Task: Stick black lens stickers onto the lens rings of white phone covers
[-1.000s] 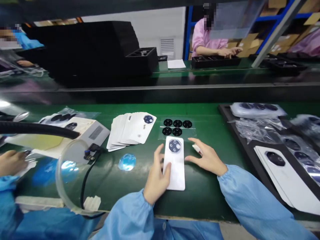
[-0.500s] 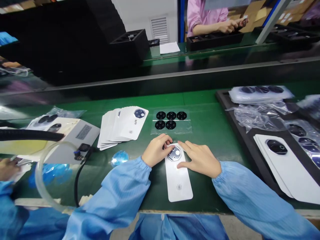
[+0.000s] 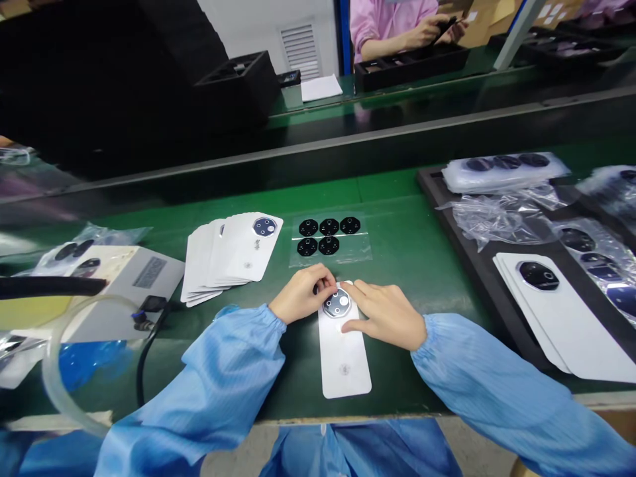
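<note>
A white phone back cover [image 3: 346, 364] lies on the green bench in front of me, its silver-edged camera plate [image 3: 338, 303] at the far end. My left hand [image 3: 304, 293] is at the plate's upper left edge, thumb and forefinger pinched together. Whatever may be between those fingertips is too small to make out. My right hand [image 3: 385, 313] rests across the cover's right edge, fingers stretched out and thumb apart, steadying contact beside the plate. Just beyond the hands, a clear film sheet [image 3: 355, 248] carries several black octagonal lens pieces [image 3: 328, 227].
Fanned white covers [image 3: 233, 252] lie at left, near a white box [image 3: 159, 271] with a hose [image 3: 54, 358]. At right, a dark tray [image 3: 462, 265] holds more covers [image 3: 561, 311] and plastic-wrapped lens pieces [image 3: 507, 173]. A person in pink [image 3: 392, 30] works across the bench.
My left thumb has drawn back from the plate's face to meet the forefinger at its edge. The right hand stays on the cover. The whole view has shifted slightly.
</note>
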